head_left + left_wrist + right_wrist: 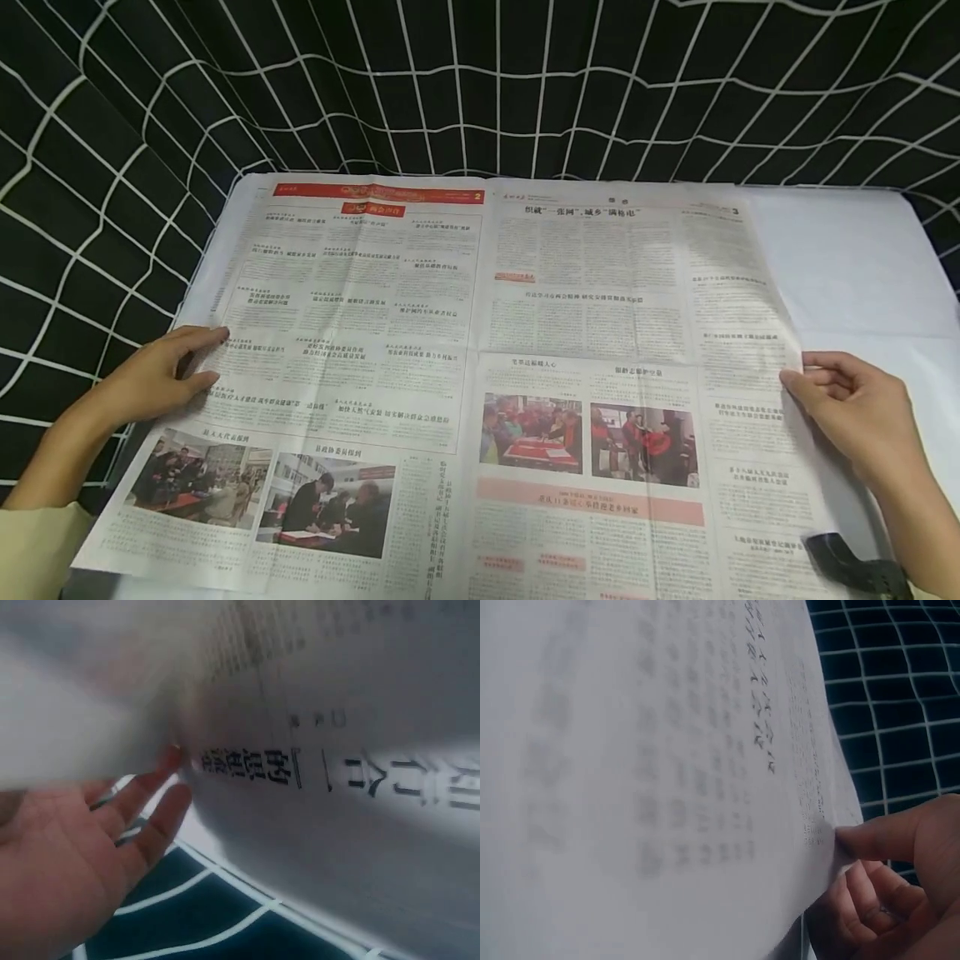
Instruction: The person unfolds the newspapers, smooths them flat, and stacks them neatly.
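A newspaper [480,333] lies spread wide, its print, photos and red headings facing up, with a fold down the middle. At its left edge, my left hand [153,375] holds the paper with thumb and index finger apart; in the left wrist view, the hand [82,862] is partly hidden by blurred paper, its fingertips against the sheet [315,840]. My right hand [862,417] pinches the right edge, thumb on top. The right wrist view shows that thumb on the sheet [667,750], with the curled fingers of the hand [900,885] below the edge.
A white table surface [892,292] shows to the right of the newspaper. Black cloth with a white grid [570,100] hangs behind and at the sides. A black curved object [855,567] sits by the right wrist.
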Motion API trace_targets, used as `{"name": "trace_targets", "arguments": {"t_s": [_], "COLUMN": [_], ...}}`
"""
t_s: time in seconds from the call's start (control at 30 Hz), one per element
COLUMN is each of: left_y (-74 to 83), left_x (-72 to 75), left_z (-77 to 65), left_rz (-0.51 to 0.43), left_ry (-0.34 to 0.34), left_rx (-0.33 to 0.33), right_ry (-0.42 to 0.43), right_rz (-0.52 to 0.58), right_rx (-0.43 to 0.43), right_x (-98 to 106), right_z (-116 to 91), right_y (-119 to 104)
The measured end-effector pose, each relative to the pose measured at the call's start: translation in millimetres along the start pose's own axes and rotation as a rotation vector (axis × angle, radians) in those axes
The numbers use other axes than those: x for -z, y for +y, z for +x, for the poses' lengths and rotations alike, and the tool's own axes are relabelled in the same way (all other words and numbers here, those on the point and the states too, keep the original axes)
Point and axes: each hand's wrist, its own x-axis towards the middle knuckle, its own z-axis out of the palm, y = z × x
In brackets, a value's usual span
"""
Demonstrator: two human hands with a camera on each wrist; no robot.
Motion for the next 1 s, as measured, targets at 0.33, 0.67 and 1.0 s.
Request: {"name": "trace_targets", "arguments": {"t_s": [0.33,0.67,1.0], "left_y": [21.1,49.8,53.8], "left_x": [-4.1,-20.3,-11.3], "left_z": [7.4,22.9,1.5], "left_rz": [0.216,0.151,0.227], "left_ry": [0.101,0.176,-0.039], "left_rx": [0.081,-0.043,-0.051], "right_ry": [-0.014,0.027,0.031], "right_rz": [-0.02,-0.015,-0.041], "right_rx": [0.05,0.091,0.097], "right_x": [-1.6,-10.1,-6.8], "right_z": [-5.9,-1.7,-0.6], "right_y": [-2.0,-10.0,-10.2]}}
